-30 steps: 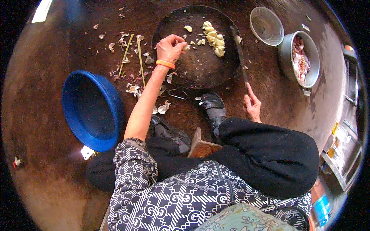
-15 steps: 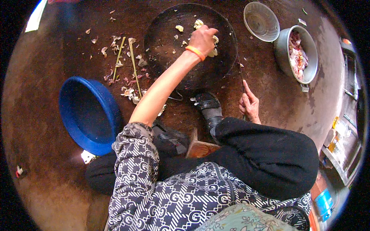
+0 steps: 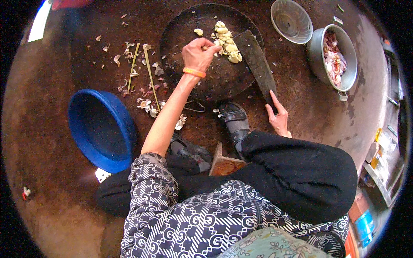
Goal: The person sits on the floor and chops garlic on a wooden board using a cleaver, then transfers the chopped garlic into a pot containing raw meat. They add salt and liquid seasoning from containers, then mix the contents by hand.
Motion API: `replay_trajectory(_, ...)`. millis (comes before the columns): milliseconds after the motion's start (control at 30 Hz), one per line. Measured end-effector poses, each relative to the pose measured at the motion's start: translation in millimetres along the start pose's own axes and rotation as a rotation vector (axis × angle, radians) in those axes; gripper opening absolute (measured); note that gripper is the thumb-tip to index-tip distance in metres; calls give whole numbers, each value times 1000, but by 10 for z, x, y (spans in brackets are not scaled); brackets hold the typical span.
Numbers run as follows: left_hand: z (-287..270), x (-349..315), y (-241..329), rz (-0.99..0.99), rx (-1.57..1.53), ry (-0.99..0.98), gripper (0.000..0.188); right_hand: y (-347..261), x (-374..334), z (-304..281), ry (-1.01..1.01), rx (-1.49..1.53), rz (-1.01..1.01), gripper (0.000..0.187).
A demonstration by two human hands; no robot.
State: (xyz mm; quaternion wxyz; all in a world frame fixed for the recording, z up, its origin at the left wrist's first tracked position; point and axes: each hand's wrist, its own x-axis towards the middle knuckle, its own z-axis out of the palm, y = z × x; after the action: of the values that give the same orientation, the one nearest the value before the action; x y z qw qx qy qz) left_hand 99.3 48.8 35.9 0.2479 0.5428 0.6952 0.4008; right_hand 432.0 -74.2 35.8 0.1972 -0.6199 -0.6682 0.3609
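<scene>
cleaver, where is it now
In the head view, the cleaver is in the right hand, lying across the right edge of the round chopping board, right of the peeled garlic.

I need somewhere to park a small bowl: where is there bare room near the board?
Mostly bare: the board's near part, between the left hand and the cleaver; also the floor between the right hand and metal pot. Crowded: around the garlic, with left hand and blade close by, and left of the board, where peels and stalks lie.
</scene>
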Motion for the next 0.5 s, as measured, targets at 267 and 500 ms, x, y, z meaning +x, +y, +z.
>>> replay_trajectory(267, -148, -668, -268, 410, 134, -201, 5, 46, -8, 52, -26, -43, 1, 58)
replay_trajectory(500, -342, -608, -178, -75, -172, -148, 8, 18, -19, 45, -40, -62, -15, 61)
